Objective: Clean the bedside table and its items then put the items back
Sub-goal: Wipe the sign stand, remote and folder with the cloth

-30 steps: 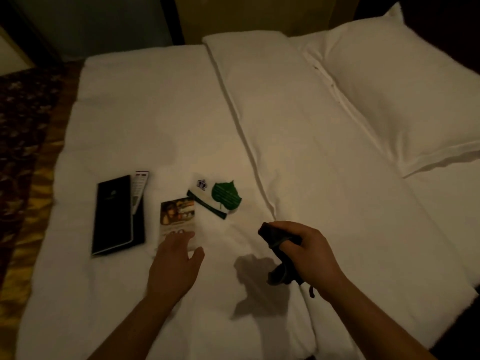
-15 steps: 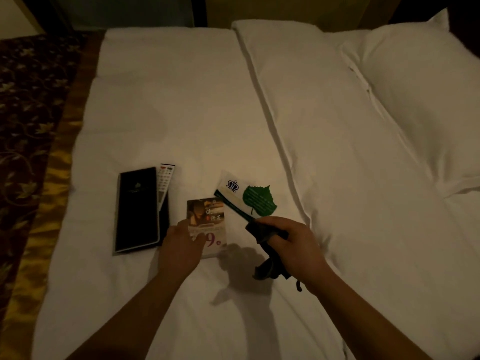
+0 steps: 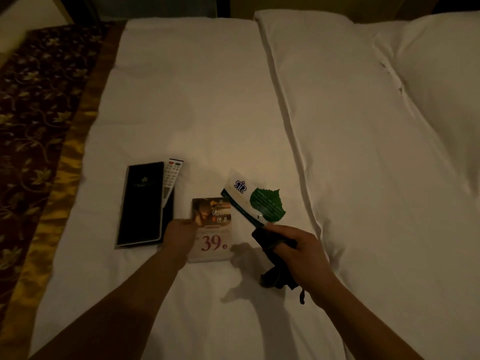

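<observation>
**Head view.** Items taken off the bedside table (table itself not in frame) lie in a row on the white duvet (image 3: pixel 207 100), lower centre of frame. They were prob. parked there so the table top could be wiped and each item done in turn.

- L to R: black folder (image 3: pixel 142 203) with a remote control (image 3: pixel 173 175) tucked along its right edge; price card (image 3: pixel 213 229) printed "39"; white logo card (image 3: pixel 237 189); green leaf-shaped card (image 3: pixel 267 205) overlapping the logo card.
- Pillow (image 3: pixel 441 87) upper right; patterned bed runner (image 3: pixel 39 126) along the left edge of frame.

**Hands.**
- Left hand (image 3: pixel 179 237): fingers curled at the price card's left edge, thumb near its upper left corner. It appears to pinch the card, prob. to lift it for wiping. Whether the card is clear of the duvet: can't tell.
- Right hand (image 3: pixel 298 258): clenched round a dark cloth (image 3: pixel 272 261), bunched, w/ 1 end past the fingers and the rest hanging below the palm. It is held just right of the price card and just below the leaf card, i.e. ready to wipe.
</observation>
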`<control>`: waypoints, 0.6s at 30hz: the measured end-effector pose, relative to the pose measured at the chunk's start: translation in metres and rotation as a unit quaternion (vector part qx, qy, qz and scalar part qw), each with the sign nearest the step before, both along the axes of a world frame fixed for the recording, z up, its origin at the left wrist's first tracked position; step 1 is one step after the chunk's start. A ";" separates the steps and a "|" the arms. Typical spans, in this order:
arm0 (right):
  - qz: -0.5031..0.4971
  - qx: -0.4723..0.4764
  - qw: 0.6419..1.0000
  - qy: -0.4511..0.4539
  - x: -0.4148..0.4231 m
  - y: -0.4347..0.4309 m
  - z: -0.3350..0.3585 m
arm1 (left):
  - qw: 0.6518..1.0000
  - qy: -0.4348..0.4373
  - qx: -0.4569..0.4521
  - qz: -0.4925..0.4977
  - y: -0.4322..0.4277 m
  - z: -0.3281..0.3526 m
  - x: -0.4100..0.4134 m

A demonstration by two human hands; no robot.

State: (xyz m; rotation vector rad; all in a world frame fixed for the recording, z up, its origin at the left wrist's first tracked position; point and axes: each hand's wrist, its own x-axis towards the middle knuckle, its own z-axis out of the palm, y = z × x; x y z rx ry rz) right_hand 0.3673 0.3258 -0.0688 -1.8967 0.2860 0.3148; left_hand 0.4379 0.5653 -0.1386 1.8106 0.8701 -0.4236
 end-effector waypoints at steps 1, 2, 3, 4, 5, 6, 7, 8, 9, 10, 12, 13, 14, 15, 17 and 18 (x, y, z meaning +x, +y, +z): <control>-0.002 0.006 1.000 0.006 0.000 -0.002 0.000 | 1.000 0.004 -0.016 0.026 -0.002 0.001 -0.002; -0.005 0.018 1.000 0.018 0.000 -0.004 0.001 | 0.999 0.008 -0.027 0.044 -0.003 0.002 -0.005; -0.007 0.036 0.999 0.033 0.000 -0.006 0.003 | 0.997 0.007 -0.040 0.058 -0.005 0.004 -0.009; -0.005 0.055 0.997 0.048 0.000 -0.007 0.006 | 0.996 0.000 -0.059 0.073 -0.007 0.006 -0.013; -0.003 0.070 0.996 0.056 0.001 -0.007 0.008 | 0.993 -0.007 -0.077 0.088 -0.008 0.008 -0.018; -0.003 0.077 0.996 0.054 0.003 -0.008 0.011 | 0.990 -0.016 -0.093 0.104 -0.009 0.010 -0.021; -0.004 0.082 0.995 0.050 0.005 -0.008 0.012 | 0.988 -0.023 -0.104 0.116 -0.009 0.012 -0.024; -0.001 0.088 0.995 0.046 0.008 -0.008 0.013 | 0.986 -0.031 -0.110 0.120 -0.008 0.013 -0.028; 0.003 0.098 0.994 0.047 0.010 -0.007 0.014 | 0.985 -0.040 -0.115 0.120 -0.007 0.015 -0.032; 0.004 0.109 0.993 0.046 0.011 -0.005 0.016 | 0.985 -0.048 -0.120 0.119 -0.006 0.018 -0.037; -0.002 0.122 0.992 0.035 0.014 0.001 0.019 | 0.983 -0.061 -0.132 0.114 -0.006 0.024 -0.044; -0.009 0.127 0.992 0.027 0.015 0.005 0.019 | 0.983 -0.069 -0.134 0.103 -0.006 0.027 -0.046; -0.017 0.127 0.992 0.018 0.018 0.011 0.020 | 0.984 -0.079 -0.136 0.088 -0.007 0.031 -0.048; -0.026 0.119 0.993 0.001 0.022 0.017 0.020 | 0.983 -0.088 -0.143 0.069 -0.008 0.035 -0.050; -0.043 0.073 0.996 -0.042 0.035 0.027 0.017 | 0.981 -0.102 -0.165 0.030 -0.013 0.042 -0.051; -0.053 0.036 0.996 -0.063 0.042 0.030 0.016 | 0.978 -0.109 -0.175 0.014 -0.015 0.046 -0.052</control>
